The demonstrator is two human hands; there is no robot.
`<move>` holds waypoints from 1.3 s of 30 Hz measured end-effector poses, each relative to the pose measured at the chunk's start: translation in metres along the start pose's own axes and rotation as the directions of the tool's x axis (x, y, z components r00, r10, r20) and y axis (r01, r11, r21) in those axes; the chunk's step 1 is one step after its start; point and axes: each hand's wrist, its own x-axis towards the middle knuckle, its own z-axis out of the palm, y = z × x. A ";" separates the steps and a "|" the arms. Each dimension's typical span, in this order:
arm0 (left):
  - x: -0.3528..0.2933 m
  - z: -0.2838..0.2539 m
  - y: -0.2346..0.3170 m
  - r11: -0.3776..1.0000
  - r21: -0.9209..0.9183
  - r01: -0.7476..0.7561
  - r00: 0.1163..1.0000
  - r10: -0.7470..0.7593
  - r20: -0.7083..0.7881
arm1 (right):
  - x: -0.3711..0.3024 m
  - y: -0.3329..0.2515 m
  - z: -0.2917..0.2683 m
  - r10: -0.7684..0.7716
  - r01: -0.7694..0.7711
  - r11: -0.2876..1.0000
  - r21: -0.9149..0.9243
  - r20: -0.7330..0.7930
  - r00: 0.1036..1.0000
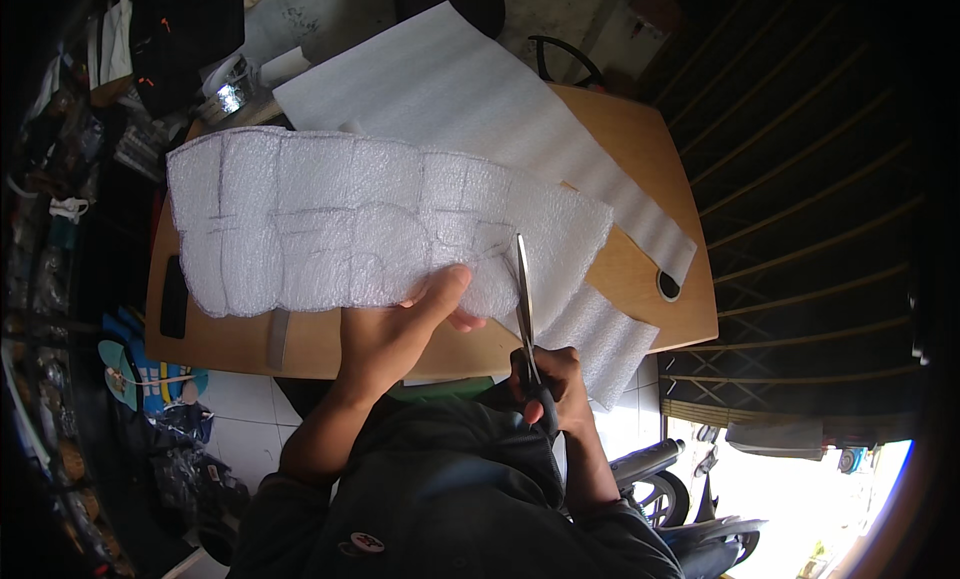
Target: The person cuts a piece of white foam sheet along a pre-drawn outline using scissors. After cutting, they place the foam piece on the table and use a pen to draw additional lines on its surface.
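A white foam sheet [330, 219] with drawn outlines is held up over the wooden table. My left hand [400, 324] grips its lower edge, with the thumb on top and the fingers mostly hidden beneath. In my right hand [560, 384] is a pair of scissors [526, 299] with dark handles. Its blades point away from me, beside the drawn part of the sheet near my left thumb. To the right, the sheet runs on into an unmarked stretch, and a strip of foam [610, 339] hangs near my right hand.
A larger smooth foam sheet [440, 89] lies across the far side of the wooden table [660, 159]. At the table's left edge is a dark oblong slot or object [174, 297]. A folding metal gate [800, 199] stands at the right, with a motorcycle [660, 494] beyond my right arm.
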 end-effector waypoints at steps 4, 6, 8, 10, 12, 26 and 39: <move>0.003 0.002 0.009 1.000 0.014 0.003 0.999 -0.004 0.045 | -0.002 -0.001 -0.005 0.012 -0.012 1.000 -0.028 0.011 1.000; 0.004 0.004 0.014 1.000 -0.003 0.013 0.999 -0.013 0.047 | -0.002 -0.001 -0.005 -0.004 0.004 1.000 -0.030 0.002 1.000; 0.005 0.004 0.015 1.000 -0.013 0.019 0.998 -0.018 0.052 | -0.002 0.001 -0.006 -0.001 0.001 0.999 -0.034 -0.002 1.000; 0.005 0.004 0.016 1.000 -0.017 0.023 0.998 -0.022 0.063 | -0.003 0.002 -0.007 0.020 -0.020 0.999 -0.039 -0.004 1.000; 0.005 0.004 0.018 0.999 -0.011 0.043 0.997 -0.043 0.068 | -0.003 0.002 -0.007 0.019 -0.020 0.999 -0.039 -0.004 1.000; 0.006 0.000 0.014 1.000 0.020 0.018 0.987 -0.021 0.156 | -0.002 0.010 -0.015 -0.036 0.035 0.999 0.041 0.022 0.999; 0.002 0.006 0.012 0.997 -0.017 0.078 0.984 -0.074 0.161 | 0.000 0.002 -0.011 0.040 -0.040 0.999 -0.015 0.013 0.999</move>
